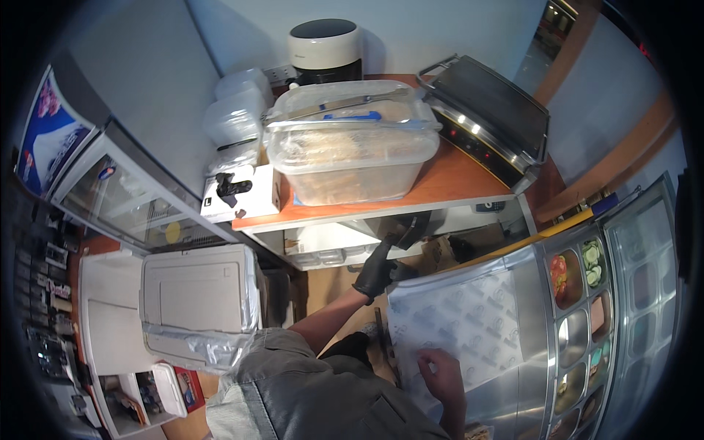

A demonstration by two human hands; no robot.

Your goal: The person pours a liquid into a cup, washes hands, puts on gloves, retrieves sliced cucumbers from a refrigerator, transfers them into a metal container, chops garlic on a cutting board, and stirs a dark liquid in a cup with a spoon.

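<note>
My left hand point(375, 277), in a black glove, reaches under the wooden counter. Its fingers look apart, one stretched up close to a dark, flat object with a handle-like strip point(408, 231) on the shelf. Whether they touch is hard to tell. Bare and curled, my right hand point(442, 374) is over the printed white paper point(462, 323) on the steel prep table, with nothing visible in it.
On the counter point(330, 207) stand a large clear lidded tub point(352, 180) with tongs on top, a contact grill point(488, 110), a white-and-black appliance point(326, 48) and a glove box point(257, 194). Food pans point(572, 341) line the right; a grey lidded bin point(194, 290) stands left.
</note>
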